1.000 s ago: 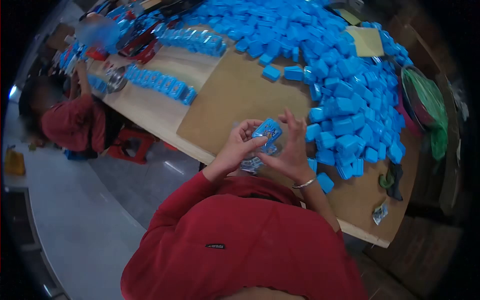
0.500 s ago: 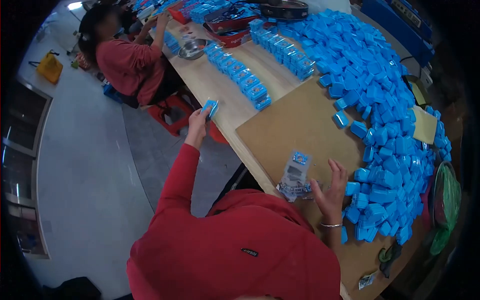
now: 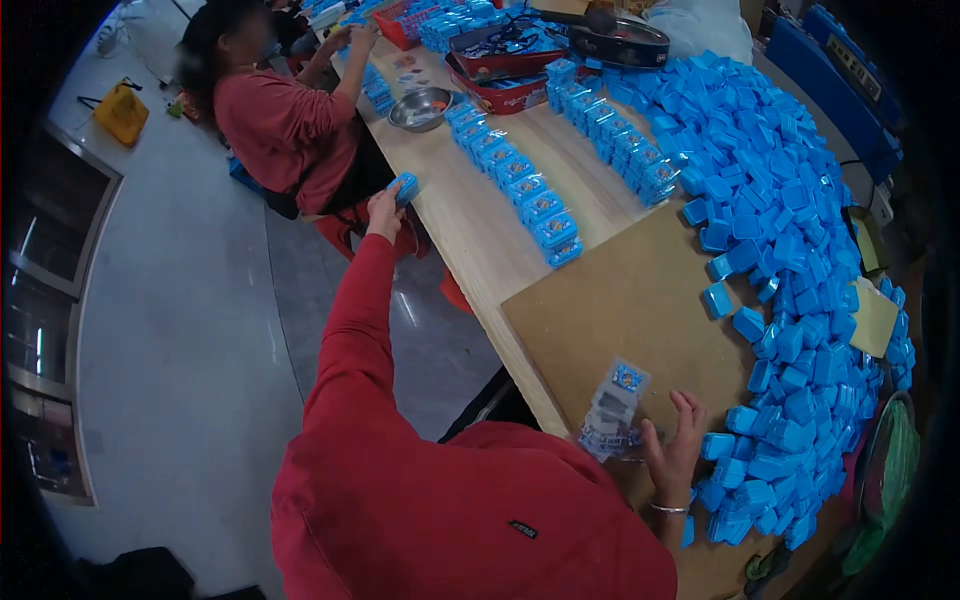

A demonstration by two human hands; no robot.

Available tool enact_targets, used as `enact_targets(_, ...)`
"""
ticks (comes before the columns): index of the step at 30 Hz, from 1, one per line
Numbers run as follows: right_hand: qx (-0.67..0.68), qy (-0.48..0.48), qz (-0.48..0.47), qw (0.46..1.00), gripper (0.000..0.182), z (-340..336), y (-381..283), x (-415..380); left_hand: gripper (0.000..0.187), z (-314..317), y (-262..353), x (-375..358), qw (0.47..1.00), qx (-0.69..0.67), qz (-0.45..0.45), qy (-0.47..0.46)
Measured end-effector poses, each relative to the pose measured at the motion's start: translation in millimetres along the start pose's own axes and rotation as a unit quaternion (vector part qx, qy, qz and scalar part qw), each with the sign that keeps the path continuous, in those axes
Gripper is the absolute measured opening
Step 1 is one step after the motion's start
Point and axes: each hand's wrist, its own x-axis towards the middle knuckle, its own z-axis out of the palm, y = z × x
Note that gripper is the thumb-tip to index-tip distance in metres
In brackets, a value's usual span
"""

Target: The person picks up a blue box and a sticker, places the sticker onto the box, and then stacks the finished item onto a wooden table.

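In the left fingers point(image 3: 384, 204) is a small blue plastic box point(image 3: 405, 187), by the edge of the pale wooden desk point(image 3: 450, 215); two rows of blue boxes point(image 3: 525, 187) stand to their right. Left of the right fingers point(image 3: 690, 408), a clear printed plastic packet point(image 3: 612, 405) lies on a flat brown board point(image 3: 620, 290); right of them spreads a blue plastic box heap point(image 3: 800, 345).

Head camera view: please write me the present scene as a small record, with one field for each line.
left hand: holds a small blue box near the table edge
right hand: fingers spread, nothing visibly held; contact with sheet unclear
sheet: clear plastic sheet with printed pieces, on the brown board
rows: two rows of blue packs, left row and right row
pile: loose blue boxes, right side
co-worker: seated person, red top
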Motion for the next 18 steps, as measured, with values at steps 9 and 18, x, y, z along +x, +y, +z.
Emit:
enact_targets(9, -0.007, -0.008, 0.033, 0.999, 0.047, -3, 4, 12, 0.035, 7, 14, 57, 0.997, 0.076, 0.014, 0.019)
enact_targets(18, 0.023, -0.035, 0.133, 0.99, 0.02, 16, 33, 19, 0.036, -47, 33, 76, 0.817, 0.362, 0.239, -0.38)
